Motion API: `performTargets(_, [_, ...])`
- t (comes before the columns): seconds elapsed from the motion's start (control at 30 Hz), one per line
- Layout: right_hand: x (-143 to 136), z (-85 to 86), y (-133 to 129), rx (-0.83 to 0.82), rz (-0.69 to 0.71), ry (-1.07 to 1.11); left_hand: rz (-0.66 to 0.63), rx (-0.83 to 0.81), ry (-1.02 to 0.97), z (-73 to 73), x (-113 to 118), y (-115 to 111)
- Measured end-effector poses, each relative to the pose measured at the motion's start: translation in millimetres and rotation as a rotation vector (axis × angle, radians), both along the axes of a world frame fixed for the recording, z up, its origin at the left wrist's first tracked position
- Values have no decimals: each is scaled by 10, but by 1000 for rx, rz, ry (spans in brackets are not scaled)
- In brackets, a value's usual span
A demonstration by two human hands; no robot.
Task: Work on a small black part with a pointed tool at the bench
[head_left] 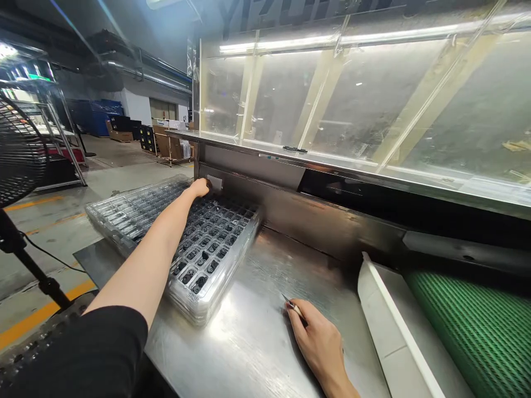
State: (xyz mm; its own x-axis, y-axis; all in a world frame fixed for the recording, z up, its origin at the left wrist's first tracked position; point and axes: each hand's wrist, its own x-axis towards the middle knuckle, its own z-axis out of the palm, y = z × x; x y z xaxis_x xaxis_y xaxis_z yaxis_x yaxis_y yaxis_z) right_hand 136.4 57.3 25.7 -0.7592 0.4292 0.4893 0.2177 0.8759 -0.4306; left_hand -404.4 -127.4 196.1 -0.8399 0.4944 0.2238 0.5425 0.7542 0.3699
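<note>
My left hand [201,187] reaches to the far edge of a stack of clear plastic trays [194,301]. Its fingers look curled, with their tips turned away from me, and what they hold is hidden. Small black parts [199,284] sit in many pockets of the top tray. Over the bare metal table [249,342], my right hand [317,337] is closed around a slim craft knife [296,310], its pointed blade showing past the thumb and forefinger. The right hand is apart from the trays.
A white guide wall [394,331] rises on the right beside a green conveyor belt [477,326]. A metal ledge with clear panels [282,99] runs along the back. At the left stand a black fan [20,149] and a wire rack [58,121].
</note>
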Motion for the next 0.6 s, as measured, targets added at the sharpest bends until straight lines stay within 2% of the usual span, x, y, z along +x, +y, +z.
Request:
performTargets(0.17, [17, -23, 16, -41, 4, -12, 18, -42, -28, 38, 72, -31])
performTargets(0.37, [-30, -34, 13, -72, 9, 8, 133, -16, 80, 114, 229, -174])
performTargets(0.47, [-63, -24, -4, -47, 10, 6, 148, 10, 136, 214, 399, -206])
performTargets(0.6, [-88, 34, -102, -5, 26, 15, 88, 46, 208, 367, 722, -122])
